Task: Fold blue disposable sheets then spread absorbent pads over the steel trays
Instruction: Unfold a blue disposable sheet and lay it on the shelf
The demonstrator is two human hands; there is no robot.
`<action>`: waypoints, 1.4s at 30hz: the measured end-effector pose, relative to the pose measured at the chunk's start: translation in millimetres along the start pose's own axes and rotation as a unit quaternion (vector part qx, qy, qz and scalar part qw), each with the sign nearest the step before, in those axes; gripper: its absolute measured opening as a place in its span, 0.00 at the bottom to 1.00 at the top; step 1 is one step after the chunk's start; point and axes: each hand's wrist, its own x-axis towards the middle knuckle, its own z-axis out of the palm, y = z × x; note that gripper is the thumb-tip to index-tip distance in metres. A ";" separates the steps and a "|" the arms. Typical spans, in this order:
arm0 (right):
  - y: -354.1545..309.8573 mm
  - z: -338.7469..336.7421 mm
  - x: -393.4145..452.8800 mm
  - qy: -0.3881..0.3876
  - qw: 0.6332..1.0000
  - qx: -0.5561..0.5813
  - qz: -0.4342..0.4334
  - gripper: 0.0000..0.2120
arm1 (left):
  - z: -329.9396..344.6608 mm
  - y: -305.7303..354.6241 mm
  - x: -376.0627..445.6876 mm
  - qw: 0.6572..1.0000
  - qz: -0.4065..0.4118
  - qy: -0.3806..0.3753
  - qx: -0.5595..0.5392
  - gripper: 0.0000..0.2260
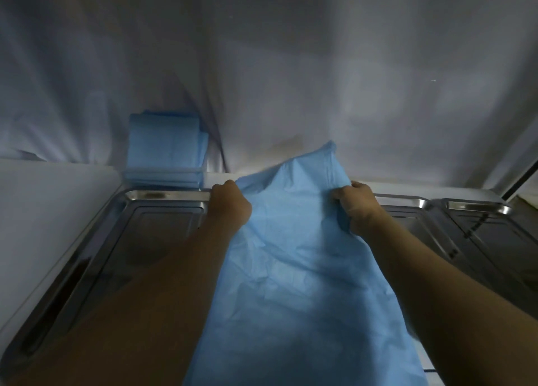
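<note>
A crumpled blue disposable sheet (297, 269) hangs between my arms, its far edge bunched into a peak. My left hand (230, 203) grips the sheet's upper left edge. My right hand (356, 206) grips the upper right edge. The sheet lies over the middle of a long steel tray (136, 208), whose left half shows bare. A second steel tray (477, 211) sits at the right. A stack of folded blue sheets (166, 152) stands behind the left tray against the backdrop.
A white cloth backdrop (291, 79) hangs close behind the trays. A white wall or panel (43, 211) borders the left tray. The white table edge (407, 187) runs behind the trays.
</note>
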 end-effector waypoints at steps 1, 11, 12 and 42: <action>-2.3 -0.7 -1.4 -0.017 0.999 0.027 0.018 0.08 | 0.0 0.9 -1.1 1.000 0.004 0.004 0.005 0.15; -18.9 -5.0 -22.0 -0.192 0.975 0.101 -0.037 0.18 | -28.8 55.0 -12.5 0.978 0.199 -0.047 0.034 0.39; -20.0 -7.7 -23.0 -0.214 0.970 0.102 -0.048 0.20 | -34.3 64.6 -11.9 0.970 0.217 -0.099 0.044 0.42; 0.9 -11.2 -2.8 -0.108 0.980 -0.104 -0.132 0.38 | -30.5 64.3 -9.7 0.960 0.201 0.083 0.174 0.26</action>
